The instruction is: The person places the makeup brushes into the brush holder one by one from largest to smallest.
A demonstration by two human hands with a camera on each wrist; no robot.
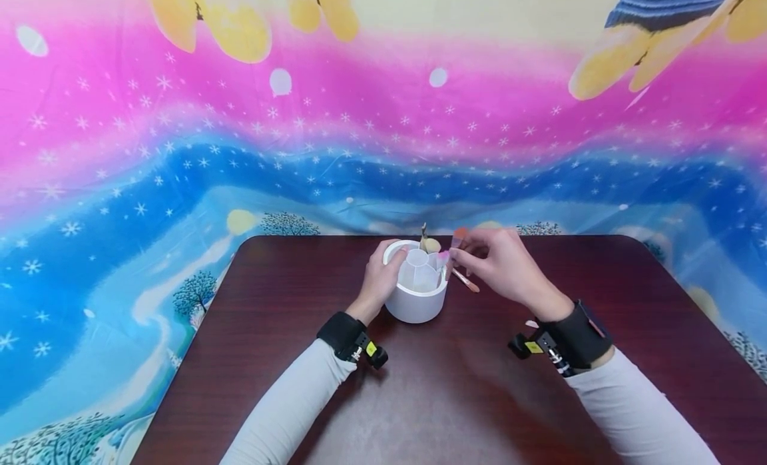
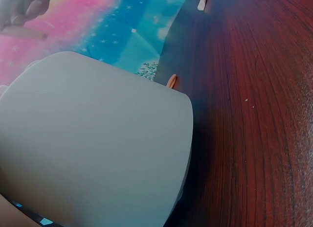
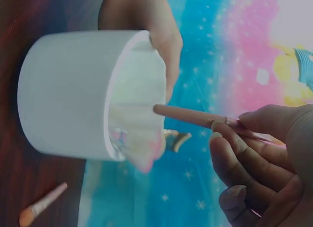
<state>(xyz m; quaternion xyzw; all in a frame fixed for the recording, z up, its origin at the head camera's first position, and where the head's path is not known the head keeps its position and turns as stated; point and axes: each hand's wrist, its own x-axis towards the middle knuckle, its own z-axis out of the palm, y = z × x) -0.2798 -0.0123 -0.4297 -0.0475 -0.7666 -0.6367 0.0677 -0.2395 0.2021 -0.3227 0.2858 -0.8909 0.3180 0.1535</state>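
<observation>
My left hand (image 1: 380, 278) grips the side of a white round holder (image 1: 415, 308), thumb over its rim. A clear divided insert (image 1: 417, 273) sits inside. Between thumb and fingers, my right hand (image 1: 512, 268) pinches a makeup brush (image 3: 188, 117) with a pink handle and orange bristles. In the right wrist view the handle's blunt end points at the holder's opening, close by the rim. A pink-tipped item (image 3: 142, 161) stands in the holder, beside a gold-coloured piece (image 3: 178, 141). The holder's wall fills much of the left wrist view and hides most of the left hand.
Another makeup brush (image 1: 466, 280) lies on the dark wooden table (image 1: 287, 332), right of the holder. A small pale item (image 1: 531, 324) shows beside the right wrist strap. Behind the table hangs a colourful printed cloth (image 1: 359, 132).
</observation>
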